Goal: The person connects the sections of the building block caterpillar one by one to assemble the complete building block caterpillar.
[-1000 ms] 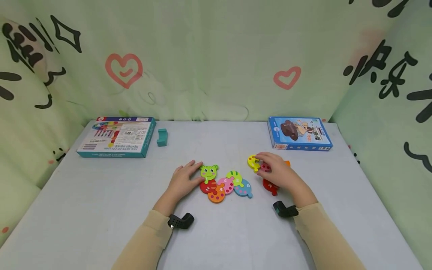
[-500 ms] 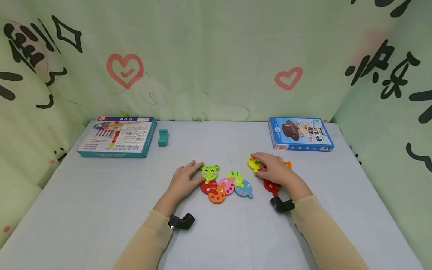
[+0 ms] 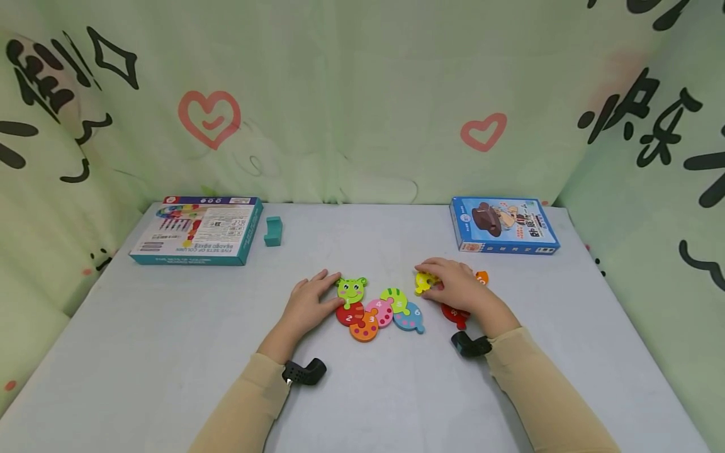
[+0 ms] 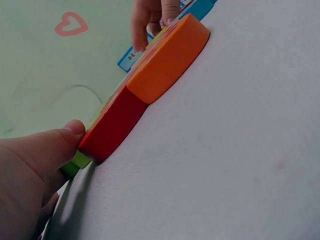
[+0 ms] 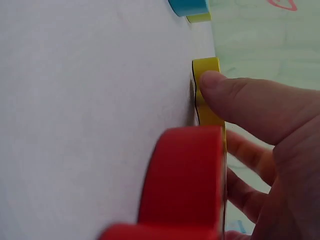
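Observation:
My left hand [image 3: 304,308] holds the green smiling caterpillar-head puzzle piece [image 3: 351,290] between thumb and fingers. Joined to it runs a row of rounded pieces: red [image 3: 348,314], orange [image 3: 364,329], pink [image 3: 380,313], green [image 3: 394,298] and blue [image 3: 409,318]. In the left wrist view, the thumb [image 4: 62,140] touches near the red piece's edge. To the right of the row, my right hand [image 3: 461,286] pinches a yellow puzzle piece [image 3: 423,282], seen edge-on [image 5: 206,65] in the right wrist view. Beneath that hand lie another red piece [image 3: 454,316] and an orange one [image 3: 483,277], both partly covered.
A flat teal-edged box [image 3: 195,233] lies at the back left, beside a small teal block [image 3: 273,231]. At the back right is a blue box [image 3: 504,224]. Printed green cloth [image 3: 340,113] hangs behind the white tabletop [image 3: 170,352].
My right hand has shifted slightly left, its fingers now covering more of the yellow piece, which sits slightly lower and turned. The left hand and the caterpillar row stay put.

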Tool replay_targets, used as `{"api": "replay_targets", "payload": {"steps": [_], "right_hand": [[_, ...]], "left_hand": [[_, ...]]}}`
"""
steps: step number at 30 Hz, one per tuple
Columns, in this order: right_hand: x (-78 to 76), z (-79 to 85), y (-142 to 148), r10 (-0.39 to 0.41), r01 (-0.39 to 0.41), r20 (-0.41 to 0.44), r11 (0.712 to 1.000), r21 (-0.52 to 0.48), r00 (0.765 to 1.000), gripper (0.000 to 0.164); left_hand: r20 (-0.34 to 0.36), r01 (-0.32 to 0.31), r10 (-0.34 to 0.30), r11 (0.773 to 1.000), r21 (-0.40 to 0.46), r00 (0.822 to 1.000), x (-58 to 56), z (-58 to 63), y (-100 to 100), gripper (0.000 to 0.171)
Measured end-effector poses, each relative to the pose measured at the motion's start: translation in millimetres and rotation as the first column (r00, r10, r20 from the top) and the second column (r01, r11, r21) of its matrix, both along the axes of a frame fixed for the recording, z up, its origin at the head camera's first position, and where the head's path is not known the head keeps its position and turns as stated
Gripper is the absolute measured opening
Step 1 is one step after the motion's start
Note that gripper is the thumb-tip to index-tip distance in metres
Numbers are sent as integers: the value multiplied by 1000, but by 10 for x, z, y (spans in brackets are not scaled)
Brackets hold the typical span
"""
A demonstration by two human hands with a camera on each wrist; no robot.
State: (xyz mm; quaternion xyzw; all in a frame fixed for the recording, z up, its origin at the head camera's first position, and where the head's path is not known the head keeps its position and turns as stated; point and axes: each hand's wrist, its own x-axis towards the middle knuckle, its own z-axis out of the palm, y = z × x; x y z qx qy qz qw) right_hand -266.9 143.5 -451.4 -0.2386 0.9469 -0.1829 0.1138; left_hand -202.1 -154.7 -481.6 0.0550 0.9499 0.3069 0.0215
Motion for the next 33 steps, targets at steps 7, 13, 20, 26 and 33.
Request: {"api": "replay_targets", "payload": {"steps": [7,13,20,26,33], "right_hand": [[-2,-4,-8,-12,13,-15,999,48,1000,57],[17,15,-8,10,-10,3,999,40,1000,49],[35,57,-22,-31,29,61,999,35,998,54],[75,86,-23,17,-19,102,1000,18,995,60],[113,107,-28,61,-65,95,997,43,994,52]], "left_hand": [[2,-2,2,1000,-3,1000,8,8,4,55],[2,0,0,1000,-4,1000,-1,5,4,55],[4,1,-1,1000,-1,1000,0,24,-1,55],[13,0,0,1000,-3,1000,-2,28,-2,55],[7,6,-6,1000,-3,1000,0,17,0,55]]}}
